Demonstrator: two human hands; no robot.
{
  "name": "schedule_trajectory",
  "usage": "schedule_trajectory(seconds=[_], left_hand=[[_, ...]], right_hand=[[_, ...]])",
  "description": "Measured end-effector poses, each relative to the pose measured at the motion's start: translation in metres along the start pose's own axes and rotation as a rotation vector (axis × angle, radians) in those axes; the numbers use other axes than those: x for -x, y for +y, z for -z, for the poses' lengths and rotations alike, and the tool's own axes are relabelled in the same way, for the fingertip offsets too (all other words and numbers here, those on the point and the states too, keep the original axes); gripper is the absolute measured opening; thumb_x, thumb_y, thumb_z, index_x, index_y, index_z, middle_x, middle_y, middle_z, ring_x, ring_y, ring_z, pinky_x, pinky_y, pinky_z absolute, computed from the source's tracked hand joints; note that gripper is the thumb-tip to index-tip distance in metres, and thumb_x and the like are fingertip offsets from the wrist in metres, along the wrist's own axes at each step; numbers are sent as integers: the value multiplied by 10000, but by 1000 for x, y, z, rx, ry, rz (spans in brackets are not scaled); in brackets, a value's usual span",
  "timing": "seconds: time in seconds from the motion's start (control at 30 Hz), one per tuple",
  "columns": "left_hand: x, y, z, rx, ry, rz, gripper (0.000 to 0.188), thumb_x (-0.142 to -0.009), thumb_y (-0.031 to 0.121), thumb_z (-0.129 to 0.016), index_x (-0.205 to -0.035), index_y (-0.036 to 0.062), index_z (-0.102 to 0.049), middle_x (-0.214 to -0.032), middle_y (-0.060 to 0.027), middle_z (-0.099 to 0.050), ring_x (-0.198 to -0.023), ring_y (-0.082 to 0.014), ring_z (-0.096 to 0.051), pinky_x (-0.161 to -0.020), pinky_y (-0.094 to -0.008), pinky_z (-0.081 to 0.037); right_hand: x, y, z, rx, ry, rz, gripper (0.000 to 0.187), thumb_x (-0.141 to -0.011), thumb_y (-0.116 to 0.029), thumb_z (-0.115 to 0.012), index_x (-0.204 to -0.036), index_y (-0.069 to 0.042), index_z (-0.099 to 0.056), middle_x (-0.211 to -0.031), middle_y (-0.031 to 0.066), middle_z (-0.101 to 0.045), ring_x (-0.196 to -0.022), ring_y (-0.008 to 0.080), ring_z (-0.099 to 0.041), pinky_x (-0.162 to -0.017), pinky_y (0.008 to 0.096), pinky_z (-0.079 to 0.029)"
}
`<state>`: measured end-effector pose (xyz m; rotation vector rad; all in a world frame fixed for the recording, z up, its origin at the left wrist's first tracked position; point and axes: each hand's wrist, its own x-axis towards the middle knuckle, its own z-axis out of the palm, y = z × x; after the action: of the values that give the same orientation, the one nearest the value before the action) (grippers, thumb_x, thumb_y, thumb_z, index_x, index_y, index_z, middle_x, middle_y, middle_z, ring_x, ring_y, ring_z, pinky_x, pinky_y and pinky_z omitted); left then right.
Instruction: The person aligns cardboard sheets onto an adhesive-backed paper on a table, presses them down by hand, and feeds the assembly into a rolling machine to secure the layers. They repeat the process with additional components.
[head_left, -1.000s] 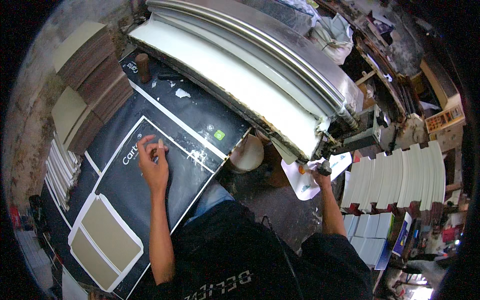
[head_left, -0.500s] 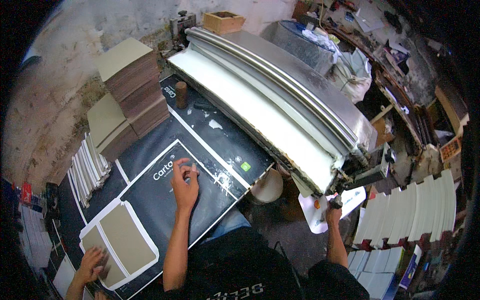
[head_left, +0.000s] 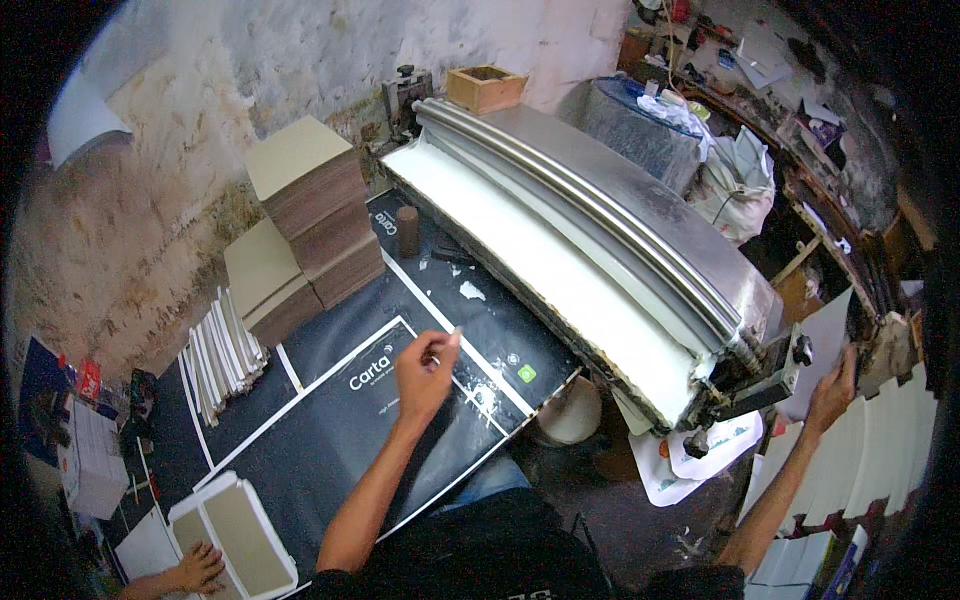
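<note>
My left hand (head_left: 425,375) is held above the black tabletop, its fingers curled loosely in toward the thumb, and I see nothing in it. At the right, my right hand (head_left: 832,388) grips the edge of a pale paper sheet (head_left: 815,350), lifted upright beside the end of the gluing machine. The machine's long metal roller (head_left: 590,205) runs along a trough of white glue (head_left: 530,275). At the lower left, another person's hand (head_left: 203,568) lies spread on a book cover (head_left: 258,540), two grey boards on white paper with folded edges.
Stacks of grey board (head_left: 310,200) stand against the wall, with white strips (head_left: 222,360) in front. A wooden peg (head_left: 407,230) stands by the trough. White rounded-corner sheets (head_left: 665,475) lie below the machine's near end, above a bucket's right. Paper piles (head_left: 870,450) stand at the right.
My right hand has moved from the machine's end out to the right and up, now with a paper sheet. My left hand's fingers have closed more. The whole view has shifted.
</note>
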<state>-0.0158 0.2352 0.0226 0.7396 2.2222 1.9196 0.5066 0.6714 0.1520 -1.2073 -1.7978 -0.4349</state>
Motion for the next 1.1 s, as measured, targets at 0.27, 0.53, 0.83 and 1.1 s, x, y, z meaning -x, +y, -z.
schedule_trajectory(seconds=[0.27, 0.53, 0.83, 1.1], left_hand=[[-52, 146, -92, 2, -592, -346, 421, -1040, 403, -575, -1017, 28, -764, -789, -88, -739, -729, -132, -661, -670, -301, -499], [-112, 139, -158, 259, -496, -142, 615, -1047, 502, -496, -753, -13, -661, -658, -88, -649, -574, -144, -586, -520, -321, -464], [-178, 141, -139, 440, -490, 226, 419, -1047, 405, -538, -775, 89, -573, -625, -5, -540, -520, -99, -493, -448, -260, -361], [-150, 112, -96, 34, -480, -254, 619, -1056, 550, -442, -781, 23, -613, -603, -54, -605, -542, -143, -555, -544, -333, -436]], right_hand=[[-69, -258, 28, -129, -58, 581, 541, -819, 106, -552, -1329, -53, -635, -1270, 161, -691, -1163, 319, -678, -1004, 405, -536], [20, -416, 7, -699, -613, 484, 381, -894, -18, -625, -1272, -53, -653, -1030, 217, -731, -940, 361, -726, -857, 421, -556], [-115, -395, -104, -456, -1390, 556, 983, -889, -843, -441, -1616, -192, -320, -1646, 188, -319, -1514, 382, -295, -1226, 504, -261], [-105, -387, -205, -154, -1206, 417, 1168, -771, -987, -288, -1653, -232, -159, -1705, 208, -46, -1562, 450, -2, -1233, 644, -39]])
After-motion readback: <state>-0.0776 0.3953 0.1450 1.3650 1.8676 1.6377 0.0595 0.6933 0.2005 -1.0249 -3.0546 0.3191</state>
